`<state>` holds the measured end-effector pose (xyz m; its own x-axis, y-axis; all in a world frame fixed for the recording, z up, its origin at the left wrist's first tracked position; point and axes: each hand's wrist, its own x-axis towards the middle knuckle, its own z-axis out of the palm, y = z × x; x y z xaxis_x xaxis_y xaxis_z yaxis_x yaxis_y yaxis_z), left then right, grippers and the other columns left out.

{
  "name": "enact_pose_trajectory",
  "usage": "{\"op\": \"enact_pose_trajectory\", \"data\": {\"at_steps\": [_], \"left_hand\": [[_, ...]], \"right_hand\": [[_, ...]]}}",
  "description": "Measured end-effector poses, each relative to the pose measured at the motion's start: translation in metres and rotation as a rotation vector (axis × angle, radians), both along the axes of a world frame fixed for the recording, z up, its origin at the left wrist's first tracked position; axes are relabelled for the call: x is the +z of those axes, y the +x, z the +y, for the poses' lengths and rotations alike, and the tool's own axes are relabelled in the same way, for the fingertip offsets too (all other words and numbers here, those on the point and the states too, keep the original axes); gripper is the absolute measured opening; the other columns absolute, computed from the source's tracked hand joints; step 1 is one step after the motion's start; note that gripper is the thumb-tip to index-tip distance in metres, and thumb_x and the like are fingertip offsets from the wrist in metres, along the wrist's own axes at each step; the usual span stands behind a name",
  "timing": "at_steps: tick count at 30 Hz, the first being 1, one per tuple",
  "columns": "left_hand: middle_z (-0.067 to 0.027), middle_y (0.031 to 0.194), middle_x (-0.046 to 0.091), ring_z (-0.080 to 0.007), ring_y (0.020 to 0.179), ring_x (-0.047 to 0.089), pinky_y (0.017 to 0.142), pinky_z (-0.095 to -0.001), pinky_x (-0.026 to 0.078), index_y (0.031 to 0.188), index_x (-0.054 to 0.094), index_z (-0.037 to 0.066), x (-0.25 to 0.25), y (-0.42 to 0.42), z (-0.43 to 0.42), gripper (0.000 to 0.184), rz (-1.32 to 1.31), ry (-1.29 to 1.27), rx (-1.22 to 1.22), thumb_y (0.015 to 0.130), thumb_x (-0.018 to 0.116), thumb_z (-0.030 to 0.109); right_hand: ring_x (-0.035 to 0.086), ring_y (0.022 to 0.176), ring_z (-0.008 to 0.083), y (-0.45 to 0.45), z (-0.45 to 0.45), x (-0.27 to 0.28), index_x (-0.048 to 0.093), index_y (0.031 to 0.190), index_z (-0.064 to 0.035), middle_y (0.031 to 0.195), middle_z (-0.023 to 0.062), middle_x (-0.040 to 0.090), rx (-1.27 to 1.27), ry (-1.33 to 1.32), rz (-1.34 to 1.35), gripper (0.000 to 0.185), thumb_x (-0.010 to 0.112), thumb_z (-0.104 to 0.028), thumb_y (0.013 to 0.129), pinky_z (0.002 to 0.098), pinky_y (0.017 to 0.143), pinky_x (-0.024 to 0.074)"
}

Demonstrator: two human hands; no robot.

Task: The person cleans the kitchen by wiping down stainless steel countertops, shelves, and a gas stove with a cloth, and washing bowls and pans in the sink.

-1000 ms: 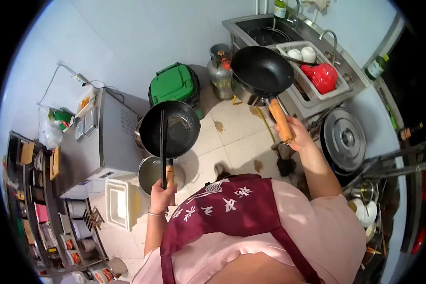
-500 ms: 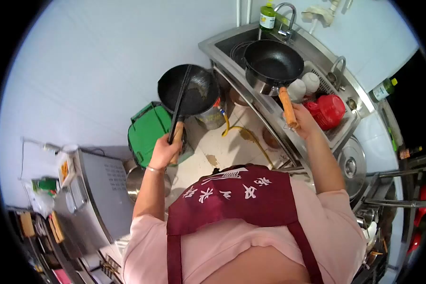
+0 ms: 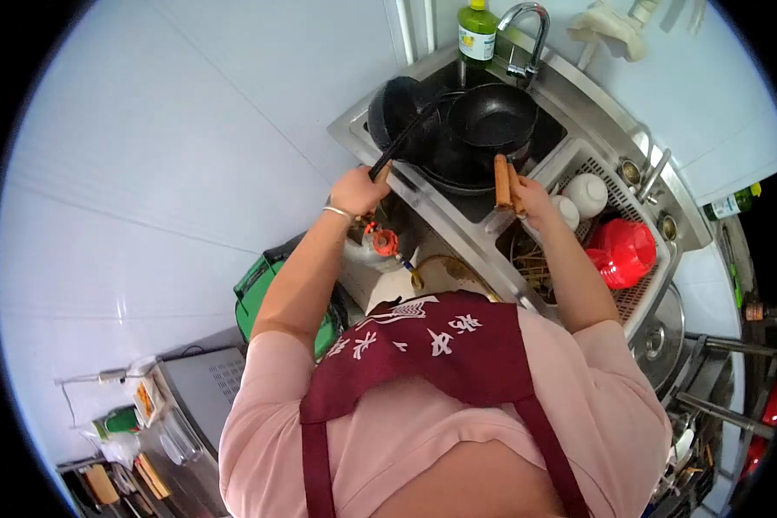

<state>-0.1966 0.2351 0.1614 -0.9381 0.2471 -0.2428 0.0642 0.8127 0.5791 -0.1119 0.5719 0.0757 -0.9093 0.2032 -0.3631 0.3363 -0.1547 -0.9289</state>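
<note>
My left hand (image 3: 361, 190) is closed around a pair of long black chopsticks (image 3: 410, 131) and a wooden handle, mostly hidden in the fist. This handle appears to belong to the black wok (image 3: 394, 105), which is tilted over the left part of the sink (image 3: 351, 125). At the sink's middle my right hand (image 3: 533, 205) grips a frying pan (image 3: 490, 119) by its wooden handle. Two wooden handles (image 3: 502, 183) show side by side there; which one the fingers wrap is hard to see. Another dark round pan (image 3: 457, 177) lies lower in the sink.
A green detergent bottle (image 3: 476, 36) and a curved faucet (image 3: 540, 43) stand behind the sink. To the right, a draining basket (image 3: 634, 298) holds white bowls (image 3: 587, 195) and a red plastic container (image 3: 623, 252). Below are a gas cylinder (image 3: 371, 252) and a green bin (image 3: 263, 289).
My left hand has carried the wok and chopsticks rightward from above the green bin to the sink. The right hand's pan has lowered into the sink, and a second wooden handle now shows.
</note>
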Motion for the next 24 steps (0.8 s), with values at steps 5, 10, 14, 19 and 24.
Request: {"op": "enact_pose_trajectory", "data": {"at_steps": [5, 10, 14, 19, 24], "left_hand": [[-0.015, 0.075, 0.065, -0.0302, 0.073, 0.064, 0.069, -0.0391, 0.05, 0.087, 0.064, 0.003, -0.031, -0.079, 0.042, 0.037, 0.027, -0.275, -0.174, 0.066, 0.059, 0.033], [-0.0177, 0.087, 0.065, -0.0331, 0.083, 0.063, 0.074, -0.0412, 0.05, 0.088, 0.064, 0.003, -0.054, -0.129, 0.07, 0.037, 0.006, -0.331, -0.317, 0.066, 0.059, 0.033], [-0.0175, 0.087, 0.065, -0.0333, 0.081, 0.063, 0.072, -0.0412, 0.05, 0.089, 0.064, 0.003, -0.079, -0.152, 0.08, 0.032, 0.089, -0.338, -0.393, 0.071, 0.058, 0.028], [-0.0163, 0.087, 0.066, -0.0325, 0.081, 0.064, 0.072, -0.0402, 0.051, 0.089, 0.064, 0.003, -0.095, -0.171, 0.084, 0.029, 0.125, -0.371, -0.502, 0.072, 0.06, 0.027], [-0.0165, 0.087, 0.066, -0.0322, 0.081, 0.064, 0.073, -0.04, 0.052, 0.09, 0.063, 0.002, -0.088, -0.179, 0.091, 0.029, 0.146, -0.337, -0.617, 0.073, 0.061, 0.026]], "right_hand": [[0.058, 0.059, 0.0165, -0.045, 0.001, -0.036, 0.055, 0.108, 0.0071, 0.077, 0.0103, 0.06, -0.034, 0.155, -0.135, 0.032, 0.056, -0.008, 0.079, 0.0292, 0.052, 0.045], [0.058, 0.061, 0.0175, -0.069, -0.025, -0.02, 0.048, 0.119, 0.0059, 0.079, 0.0125, 0.06, -0.108, 0.406, -0.293, 0.045, 0.055, -0.01, 0.077, 0.0307, 0.055, 0.0465], [0.063, 0.072, 0.0287, -0.085, -0.035, -0.035, 0.036, 0.13, 0.0032, 0.087, 0.0206, 0.062, -0.04, 0.886, -0.391, 0.056, 0.053, -0.017, 0.08, 0.0382, 0.063, 0.0496], [0.063, 0.083, 0.0326, -0.093, -0.051, -0.015, 0.023, 0.137, 0.0014, 0.094, 0.0228, 0.061, 0.059, 1.272, -0.506, 0.064, 0.048, -0.032, 0.088, 0.0414, 0.069, 0.0505], [0.062, 0.088, 0.0334, -0.111, -0.063, -0.018, 0.016, 0.14, 0.0006, 0.1, 0.0239, 0.06, 0.104, 1.192, -0.593, 0.073, 0.043, -0.045, 0.09, 0.0405, 0.074, 0.0503]]}}
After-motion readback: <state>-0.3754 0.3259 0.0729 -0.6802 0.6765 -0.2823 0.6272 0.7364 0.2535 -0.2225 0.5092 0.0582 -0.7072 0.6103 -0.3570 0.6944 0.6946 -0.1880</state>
